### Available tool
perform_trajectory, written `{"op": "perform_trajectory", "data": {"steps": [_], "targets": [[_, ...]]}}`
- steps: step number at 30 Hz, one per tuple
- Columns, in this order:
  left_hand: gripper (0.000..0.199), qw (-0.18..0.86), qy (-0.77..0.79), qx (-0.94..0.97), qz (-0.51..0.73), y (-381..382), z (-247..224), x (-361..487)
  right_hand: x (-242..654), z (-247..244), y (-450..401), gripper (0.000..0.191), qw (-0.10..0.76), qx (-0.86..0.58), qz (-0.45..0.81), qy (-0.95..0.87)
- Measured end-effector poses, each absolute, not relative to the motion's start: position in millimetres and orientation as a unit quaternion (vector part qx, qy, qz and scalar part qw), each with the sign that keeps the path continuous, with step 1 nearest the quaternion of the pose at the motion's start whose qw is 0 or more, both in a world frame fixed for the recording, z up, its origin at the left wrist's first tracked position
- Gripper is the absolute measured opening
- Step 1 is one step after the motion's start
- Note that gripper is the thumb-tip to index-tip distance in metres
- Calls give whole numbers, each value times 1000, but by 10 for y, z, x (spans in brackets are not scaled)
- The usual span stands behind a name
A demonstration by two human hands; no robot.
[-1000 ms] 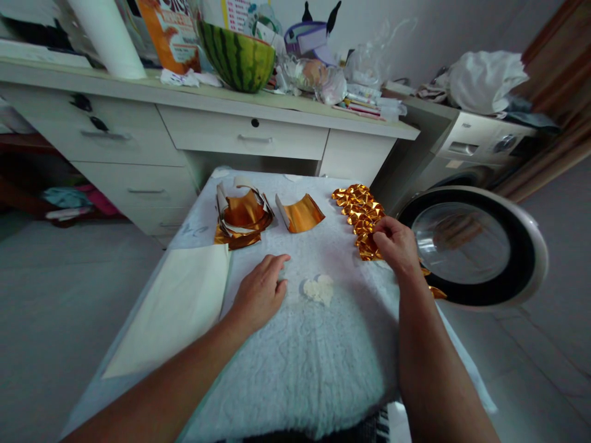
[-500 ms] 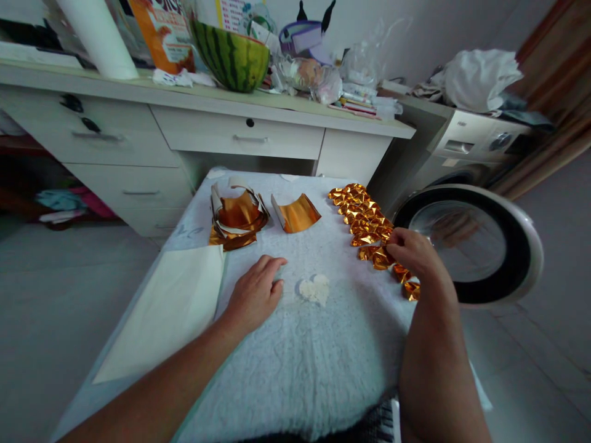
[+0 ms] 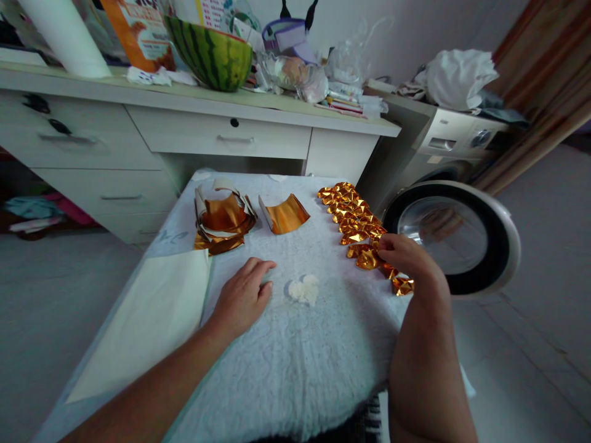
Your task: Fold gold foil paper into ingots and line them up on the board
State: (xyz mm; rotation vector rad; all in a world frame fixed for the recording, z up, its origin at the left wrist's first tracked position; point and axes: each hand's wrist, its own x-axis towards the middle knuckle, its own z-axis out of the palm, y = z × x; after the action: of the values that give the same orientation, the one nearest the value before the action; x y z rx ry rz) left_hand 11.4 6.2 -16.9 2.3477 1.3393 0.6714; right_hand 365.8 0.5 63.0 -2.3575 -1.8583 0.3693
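My left hand [image 3: 244,295] rests on the pale cloth of the table [image 3: 295,363], thumb and fingers apart, holding nothing. Beyond it lie a stack of curled gold foil sheets [image 3: 224,218] and a single curved gold sheet [image 3: 289,214]. Rows of folded gold foil pieces [image 3: 353,209] run along the table's right side. At the near end of these rows my right hand [image 3: 401,252] has its fingers pinched together at a folded piece; whether it grips that piece is hidden by the fingers.
A white paper sheet [image 3: 143,320] lies at the left. Behind the table stands a white cabinet [image 3: 184,135] bearing half a watermelon [image 3: 212,55]. An open washing machine door [image 3: 450,237] is close to the right edge.
The whole view has shifted slightly, moving most things left in the picture. Against the table, both hands stay at nearly the same places.
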Motion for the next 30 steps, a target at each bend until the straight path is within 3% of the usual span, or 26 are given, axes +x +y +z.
{"op": "perform_trajectory", "data": {"steps": [30], "targets": [[26, 178, 467, 837, 226, 68, -158, 107, 3629, 520, 51, 10, 19, -818, 75, -570]]}}
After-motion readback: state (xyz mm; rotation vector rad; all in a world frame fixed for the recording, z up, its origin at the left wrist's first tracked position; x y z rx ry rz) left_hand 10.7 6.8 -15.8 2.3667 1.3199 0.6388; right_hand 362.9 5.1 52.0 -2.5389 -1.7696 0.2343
